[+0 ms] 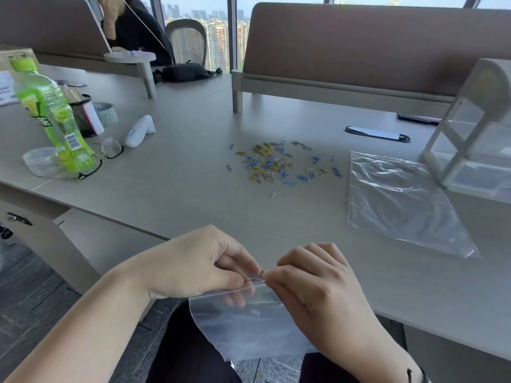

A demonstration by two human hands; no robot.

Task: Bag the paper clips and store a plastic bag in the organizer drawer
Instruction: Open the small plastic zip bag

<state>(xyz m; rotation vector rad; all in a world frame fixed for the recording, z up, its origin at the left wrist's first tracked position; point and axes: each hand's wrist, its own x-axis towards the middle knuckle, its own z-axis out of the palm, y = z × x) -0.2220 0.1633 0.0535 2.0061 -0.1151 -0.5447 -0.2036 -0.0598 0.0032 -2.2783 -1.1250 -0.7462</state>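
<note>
Paper clips (279, 164) lie scattered mid-table, straight ahead of the small plastic bag (249, 324) whose sealed mouth left hand (199, 266) and right hand (318, 283) pinch together off the near edge.

Left hand (199, 265): forearm entering from the lower left, palm down, thumb and forefinger pinched together at the near edge of the worktop.
Right hand (318, 283): forearm entering from the lower right, knuckles up, fingertips (272, 276) pinched, meeting the left hand's.
Right wrist: dark band.
</note>
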